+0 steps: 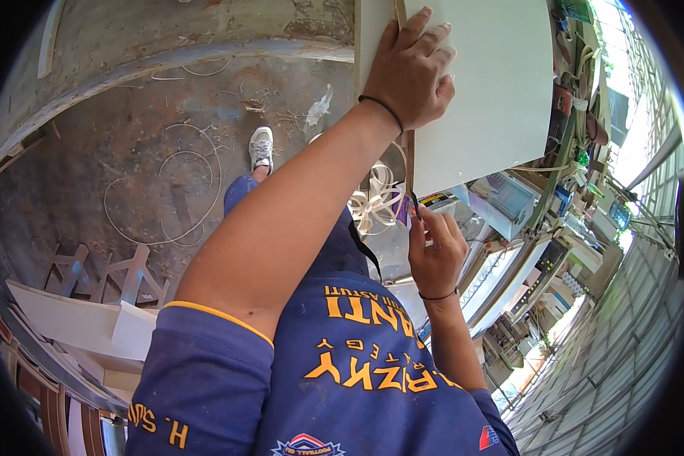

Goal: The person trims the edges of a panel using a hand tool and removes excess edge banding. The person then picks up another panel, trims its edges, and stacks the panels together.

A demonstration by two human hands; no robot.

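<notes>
A white board (486, 99) with a thin brown edge strip (410, 163) lies at the upper centre. Across its left edge rests my left hand (416, 72), palm down with the fingers apart, and a dark band circles that wrist. My right hand (438, 251) is below the board's lower left corner. Its thumb and fingers are pinched on a thin dark tool (415, 204) that touches or nearly touches the strip's end; the fingers partly hide it. Curled pale strips (376, 199) hang or lie just left of this hand.
Debris and loops of thin strip (219, 171) lie on the stained floor (152, 144), near a white shoe (261, 149). Wooden frames (129, 273) stand at the lower left. A clear plastic box (507, 199) and many mixed items sit to the right.
</notes>
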